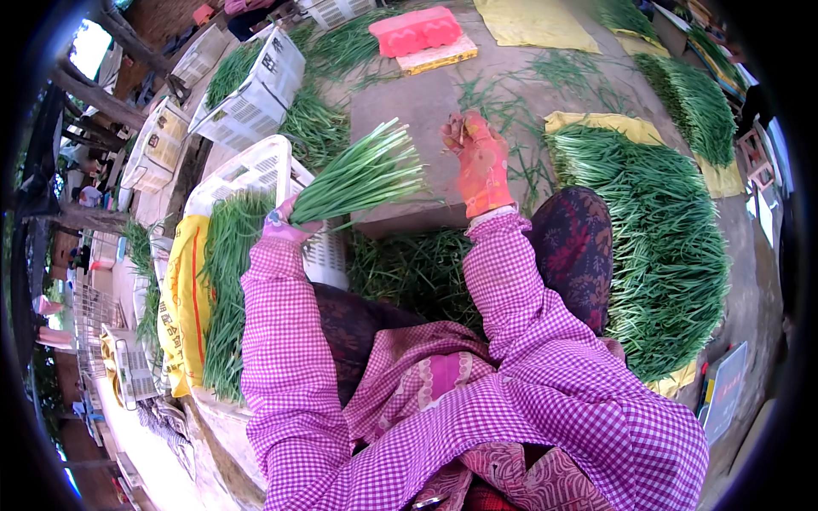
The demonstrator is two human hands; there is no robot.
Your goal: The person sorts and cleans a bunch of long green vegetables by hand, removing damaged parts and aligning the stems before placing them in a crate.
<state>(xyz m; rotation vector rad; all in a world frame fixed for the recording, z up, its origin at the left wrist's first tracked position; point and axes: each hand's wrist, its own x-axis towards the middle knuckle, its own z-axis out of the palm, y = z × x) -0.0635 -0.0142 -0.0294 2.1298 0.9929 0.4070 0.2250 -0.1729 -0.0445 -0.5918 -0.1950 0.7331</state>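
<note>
My left hand (287, 220), in a pale pink patterned glove, grips a bunch of garlic chives (361, 175) by its leafy end. The pale cut ends fan out up and to the right, above a low grey block (409, 108). My right hand (484, 163) wears an orange glove with dirt-stained fingertips. It hovers right of the block's edge with the fingers curled, apart from the bunch. No object shows in it, but the inside of the fingers is hidden. Close to my left hand stands a white plastic crate (287, 166) beside a pile of chives (233, 287).
On my right, a large heap of chives (658, 255) lies on yellow sacking (607, 124). A red foam-like block (415, 30) sits ahead. Another crate of greens (255, 96) stands front left. Loose leaves (415, 268) litter the ground between my legs. A digital scale (722, 389) is at right.
</note>
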